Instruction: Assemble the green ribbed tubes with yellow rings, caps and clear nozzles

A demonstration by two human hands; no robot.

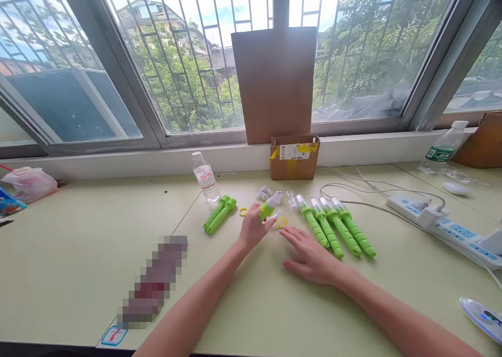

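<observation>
Four finished green sticks [337, 226] lie in a row right of center, kept out of your way. Your left hand [253, 229] grips a green-and-white piece [270, 206] upright at center frame, while your right hand [309, 257] lies flat and open, fingertips beside a yellow ring [282, 221].

Red "7" on blue-edged sticker [114, 335] at table edge; labels on cardboard box [294, 157], bottles illegible.

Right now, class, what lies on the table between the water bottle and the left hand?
Head view: two green tubes and a yellow ring.
</observation>
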